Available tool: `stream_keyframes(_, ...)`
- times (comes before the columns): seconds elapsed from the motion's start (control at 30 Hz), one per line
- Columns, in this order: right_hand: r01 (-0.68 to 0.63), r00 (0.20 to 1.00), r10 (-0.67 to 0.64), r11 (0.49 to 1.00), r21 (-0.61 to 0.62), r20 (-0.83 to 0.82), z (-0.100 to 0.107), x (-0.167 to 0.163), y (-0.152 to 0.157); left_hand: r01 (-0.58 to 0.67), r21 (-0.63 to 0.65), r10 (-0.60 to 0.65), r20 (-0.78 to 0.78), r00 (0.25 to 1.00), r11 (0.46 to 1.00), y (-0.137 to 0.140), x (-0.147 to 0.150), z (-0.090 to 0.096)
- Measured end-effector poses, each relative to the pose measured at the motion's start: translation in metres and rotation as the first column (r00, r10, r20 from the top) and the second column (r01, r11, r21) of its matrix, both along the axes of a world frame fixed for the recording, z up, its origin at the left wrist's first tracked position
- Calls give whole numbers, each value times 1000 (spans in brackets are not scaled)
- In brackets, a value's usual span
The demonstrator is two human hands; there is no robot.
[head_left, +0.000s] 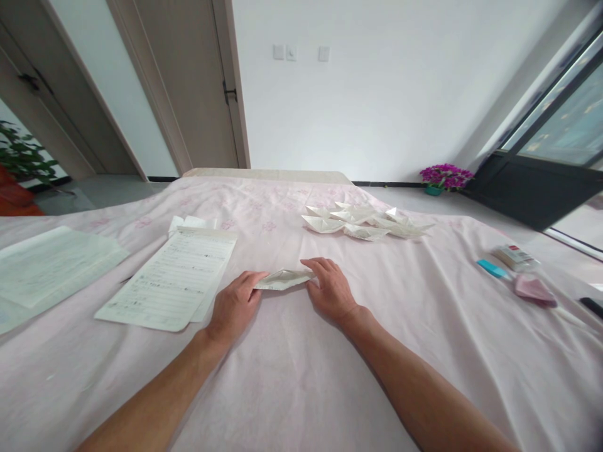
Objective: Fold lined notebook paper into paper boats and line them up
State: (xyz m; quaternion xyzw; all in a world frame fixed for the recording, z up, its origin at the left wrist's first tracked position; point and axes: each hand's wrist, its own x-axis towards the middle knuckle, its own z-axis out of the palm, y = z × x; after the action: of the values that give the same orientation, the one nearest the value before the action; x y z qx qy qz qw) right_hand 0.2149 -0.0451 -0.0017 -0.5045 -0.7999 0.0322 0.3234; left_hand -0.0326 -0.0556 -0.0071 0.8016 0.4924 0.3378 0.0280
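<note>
Between my hands is a folded paper boat [283, 280], low over the pink cloth, its two pointed ends to the left and right. My left hand [238, 302] pinches the left end, thumb and fingers closed on it. My right hand [330, 287] grips the right end between thumb and fingers. Beyond it to the right, several folded paper boats [362, 221] stand grouped close together. Left of my left hand lies a stack of written paper sheets [167, 279].
More loose sheets [51, 267] lie at the far left. On the right are a blue-and-white eraser-like item [491, 269], a wrapped packet [516, 258], a pink item [534, 290] and a dark object [592, 307]. The pink cloth [301, 389] has wrinkles.
</note>
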Motion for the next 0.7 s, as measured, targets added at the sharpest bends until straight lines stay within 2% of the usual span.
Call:
stream_keyframes(0.37,-36,999,36,999,-37,-12,-2,-1,1,-91,-17,92,24,996,996,1,-1,-3)
stream_keyframes(0.7,-82,994,84,996,32,-76,0,-1,-1,-104,31,104,17,994,994,-1,0,-1)
